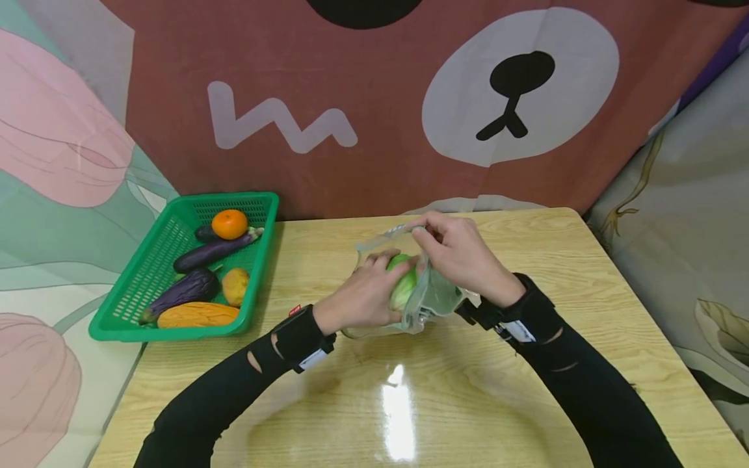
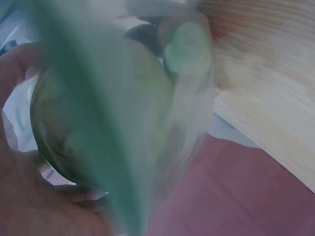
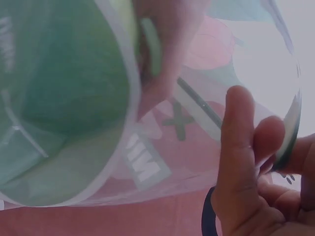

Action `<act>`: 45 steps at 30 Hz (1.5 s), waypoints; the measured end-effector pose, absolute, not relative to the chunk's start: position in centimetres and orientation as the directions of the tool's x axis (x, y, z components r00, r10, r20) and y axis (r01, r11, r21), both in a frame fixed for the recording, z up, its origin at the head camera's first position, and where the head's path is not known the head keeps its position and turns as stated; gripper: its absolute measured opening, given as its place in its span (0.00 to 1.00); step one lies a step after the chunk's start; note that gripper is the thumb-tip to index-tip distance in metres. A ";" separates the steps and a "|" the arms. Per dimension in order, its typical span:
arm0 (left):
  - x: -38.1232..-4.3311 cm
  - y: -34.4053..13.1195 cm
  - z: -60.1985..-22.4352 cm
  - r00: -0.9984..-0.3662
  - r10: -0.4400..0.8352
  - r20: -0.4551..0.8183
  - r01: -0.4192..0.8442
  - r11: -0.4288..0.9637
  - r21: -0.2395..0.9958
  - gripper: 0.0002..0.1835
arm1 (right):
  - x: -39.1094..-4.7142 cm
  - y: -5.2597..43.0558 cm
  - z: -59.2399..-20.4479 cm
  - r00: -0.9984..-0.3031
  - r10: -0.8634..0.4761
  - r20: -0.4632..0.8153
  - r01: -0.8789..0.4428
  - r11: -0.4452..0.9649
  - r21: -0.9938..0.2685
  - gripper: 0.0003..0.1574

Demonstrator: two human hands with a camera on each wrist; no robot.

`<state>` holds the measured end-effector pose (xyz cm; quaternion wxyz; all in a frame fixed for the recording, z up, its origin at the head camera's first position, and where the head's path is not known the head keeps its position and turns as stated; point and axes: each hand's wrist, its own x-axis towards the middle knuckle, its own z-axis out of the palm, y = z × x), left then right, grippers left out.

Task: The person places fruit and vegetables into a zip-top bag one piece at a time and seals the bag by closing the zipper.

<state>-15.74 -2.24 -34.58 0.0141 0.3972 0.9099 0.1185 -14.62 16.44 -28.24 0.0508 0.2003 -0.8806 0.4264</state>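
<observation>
A clear plastic bag with a green-tinted rim (image 1: 440, 294) is held above the middle of the table. My left hand (image 1: 371, 291) grips a pale green cabbage (image 1: 402, 283) at the bag's mouth, fingers curled round its side. At the far side of the opening, my right hand (image 1: 462, 257) pinches the rim between thumb and fingers. The left wrist view shows the cabbage (image 2: 142, 93) behind the blurred bag edge, with a smaller light-green item (image 2: 189, 51) beyond it in the bag. Through the clear plastic, the right wrist view shows part of my left hand (image 3: 170, 44).
To the left, a green basket (image 1: 266, 260) holds an orange (image 1: 229, 224), eggplants (image 1: 213, 253), a yellow-brown round item (image 1: 235, 286) and a ridged orange-yellow item (image 1: 199, 315). The wooden table (image 1: 328, 403) ends at a printed cloth (image 1: 374, 175) behind.
</observation>
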 end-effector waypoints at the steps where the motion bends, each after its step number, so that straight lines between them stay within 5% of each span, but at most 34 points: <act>1: -15.8 -2.2 -34.5 -0.686 0.725 0.064 0.719 0.661 0.217 0.51 | -14.6 16.5 -28.2 -0.915 -0.310 0.259 -0.395 0.557 -0.731 0.14; 10: -16.2 -2.8 -33.4 -0.716 0.698 -0.025 0.668 0.695 0.268 0.54 | -15.0 17.0 -28.2 -0.938 -0.269 0.220 -0.335 0.533 -0.777 0.16; 19: -16.5 -3.7 -33.0 -0.667 0.745 0.011 0.715 0.636 0.291 0.54 | -15.2 17.8 -28.3 -0.965 -0.222 0.139 -0.248 0.606 -0.756 0.23; 31: -17.1 -5.1 -33.1 -0.631 0.730 0.262 0.723 0.431 0.540 0.13 | -15.7 17.6 -29.1 -0.930 -0.240 0.277 -0.367 0.620 -0.693 0.24; 38: -17.3 -8.4 -30.7 -0.715 0.570 0.404 0.671 0.398 0.626 0.03 | -15.7 17.4 -29.1 -0.929 -0.240 0.282 -0.371 0.598 -0.711 0.24; 45: -20.0 -15.4 -29.4 -0.877 0.358 0.320 0.480 0.647 0.592 0.10 | -15.7 17.5 -29.1 -0.931 -0.241 0.275 -0.365 0.597 -0.714 0.24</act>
